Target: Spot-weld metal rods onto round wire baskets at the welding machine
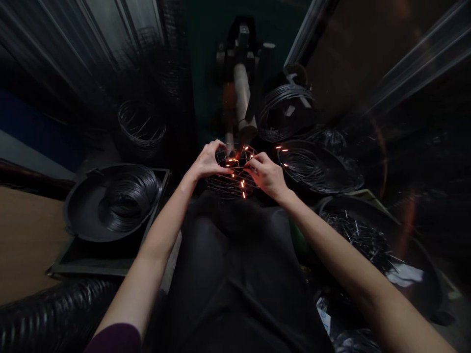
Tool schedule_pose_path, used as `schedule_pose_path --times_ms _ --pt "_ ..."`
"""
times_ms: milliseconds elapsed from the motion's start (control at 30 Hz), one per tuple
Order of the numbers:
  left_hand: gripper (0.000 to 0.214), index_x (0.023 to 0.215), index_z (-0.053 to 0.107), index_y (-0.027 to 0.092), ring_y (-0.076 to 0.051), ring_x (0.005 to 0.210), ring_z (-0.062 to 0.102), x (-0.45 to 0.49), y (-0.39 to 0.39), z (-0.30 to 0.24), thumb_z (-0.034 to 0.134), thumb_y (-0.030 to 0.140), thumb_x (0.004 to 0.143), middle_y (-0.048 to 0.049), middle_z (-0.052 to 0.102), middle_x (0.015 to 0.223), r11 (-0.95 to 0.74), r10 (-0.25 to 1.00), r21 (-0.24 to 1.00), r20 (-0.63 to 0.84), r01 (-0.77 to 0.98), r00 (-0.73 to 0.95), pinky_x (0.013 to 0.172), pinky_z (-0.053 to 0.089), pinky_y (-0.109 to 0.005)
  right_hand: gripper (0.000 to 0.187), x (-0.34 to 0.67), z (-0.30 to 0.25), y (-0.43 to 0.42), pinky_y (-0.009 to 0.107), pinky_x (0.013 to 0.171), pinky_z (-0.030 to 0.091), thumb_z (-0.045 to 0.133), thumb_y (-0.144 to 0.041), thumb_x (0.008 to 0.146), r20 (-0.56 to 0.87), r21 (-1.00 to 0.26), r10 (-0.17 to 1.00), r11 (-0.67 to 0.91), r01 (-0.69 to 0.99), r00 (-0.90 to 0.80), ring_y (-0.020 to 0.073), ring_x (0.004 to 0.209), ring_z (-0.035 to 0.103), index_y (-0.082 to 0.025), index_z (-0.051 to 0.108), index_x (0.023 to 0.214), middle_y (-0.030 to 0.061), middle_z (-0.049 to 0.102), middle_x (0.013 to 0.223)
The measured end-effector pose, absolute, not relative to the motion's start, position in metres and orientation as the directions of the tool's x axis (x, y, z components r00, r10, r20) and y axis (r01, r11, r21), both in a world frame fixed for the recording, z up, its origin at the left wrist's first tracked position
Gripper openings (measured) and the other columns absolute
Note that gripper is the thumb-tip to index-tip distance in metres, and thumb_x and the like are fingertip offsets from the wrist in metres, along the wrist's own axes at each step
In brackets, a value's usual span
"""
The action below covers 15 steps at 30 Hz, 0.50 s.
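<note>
A dark wire basket (232, 182) is below the end of a spot-welding machine's arm (243, 98), just above my lap. Bright orange sparks (243, 185) scatter across it. My left hand (211, 161) is curved round the basket's left rim, thumb on the near side and fingers on the far side. On the right, my right hand (268, 175) is closed in a pinch on a thin wire at the basket's edge. Whether that wire is loose or part of the basket, I cannot tell. Sparks and dim light hide the contact point.
To the left, a black pan (84, 211) holds wire rings (128, 201). Stacked wire hoops (142, 128) stand behind it. On the right are a pan of wire rings (305, 164), a tub of short wire pieces (358, 240) and wire coils (283, 105). A ribbed hose (55, 314) lies lower left.
</note>
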State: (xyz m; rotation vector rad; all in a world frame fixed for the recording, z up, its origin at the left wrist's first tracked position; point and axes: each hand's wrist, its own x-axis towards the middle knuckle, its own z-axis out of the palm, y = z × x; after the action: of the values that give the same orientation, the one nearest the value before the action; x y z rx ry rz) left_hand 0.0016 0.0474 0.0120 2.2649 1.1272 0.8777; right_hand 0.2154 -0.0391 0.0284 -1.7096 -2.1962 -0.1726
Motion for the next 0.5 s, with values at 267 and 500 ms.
schedule_pose_path --times_ms 267,500 --pt "0.078 0.118 0.053 0.017 -0.030 0.109 0.056 0.007 0.073 0.018 0.089 0.035 0.051 -0.0085 0.061 0.115 -0.534 0.836 0.659 0.319 0.529 0.447 0.098 0.046 -0.043 0.021 0.220 0.027 -0.008 0.025 0.061 0.039 0.056 -0.031 0.091 0.345 -0.233 0.927 0.238 0.943 -0.149 0.0168 0.080 0.057 -0.021 0.069 0.102 0.0067 0.061 0.101" --pt "0.097 0.140 0.044 0.020 -0.034 0.132 0.047 -0.004 0.080 0.009 0.087 0.042 0.056 -0.0128 0.052 0.140 -0.487 0.839 0.801 0.317 0.349 0.443 0.110 0.038 -0.047 0.022 0.251 0.043 0.022 0.029 0.075 0.045 0.059 -0.025 0.090 0.424 -0.292 0.880 0.357 0.887 -0.215 0.0187 0.088 0.062 -0.016 0.070 0.107 0.0095 0.067 0.102"
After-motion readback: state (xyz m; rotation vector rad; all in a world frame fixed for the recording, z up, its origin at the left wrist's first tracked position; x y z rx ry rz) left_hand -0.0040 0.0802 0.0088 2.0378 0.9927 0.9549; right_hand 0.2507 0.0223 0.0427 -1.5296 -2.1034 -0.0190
